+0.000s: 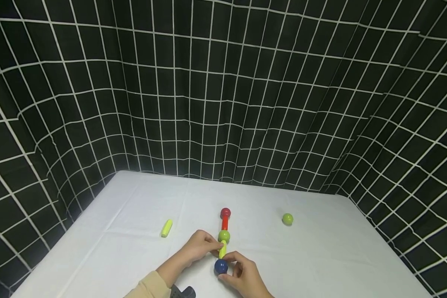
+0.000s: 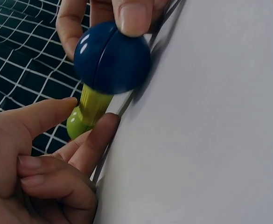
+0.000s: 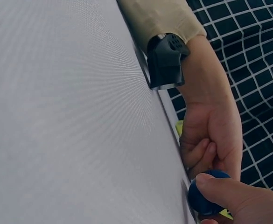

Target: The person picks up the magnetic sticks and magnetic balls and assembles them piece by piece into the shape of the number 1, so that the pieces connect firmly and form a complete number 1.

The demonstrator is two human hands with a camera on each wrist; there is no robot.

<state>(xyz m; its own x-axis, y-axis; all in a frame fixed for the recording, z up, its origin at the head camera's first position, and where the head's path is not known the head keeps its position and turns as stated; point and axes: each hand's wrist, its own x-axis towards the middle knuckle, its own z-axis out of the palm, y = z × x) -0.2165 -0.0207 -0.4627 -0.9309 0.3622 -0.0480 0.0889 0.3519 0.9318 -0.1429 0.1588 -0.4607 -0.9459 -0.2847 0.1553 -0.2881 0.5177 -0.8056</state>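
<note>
A row of joined toy pieces lies on the white table: a red ball, a red rod, a green ball, a yellow rod and a blue ball at the near end. My left hand pinches the yellow rod between thumb and forefinger, its other fingers curled in the left wrist view. From the near right, my right hand grips the blue ball, thumb on its near side. The blue ball sits against the rod's end.
Another yellow rod lies to the left on the white table. A separate green ball rests farther right. Black cloth with a white grid hangs around the back and sides. A dark wrist device is by the left sleeve.
</note>
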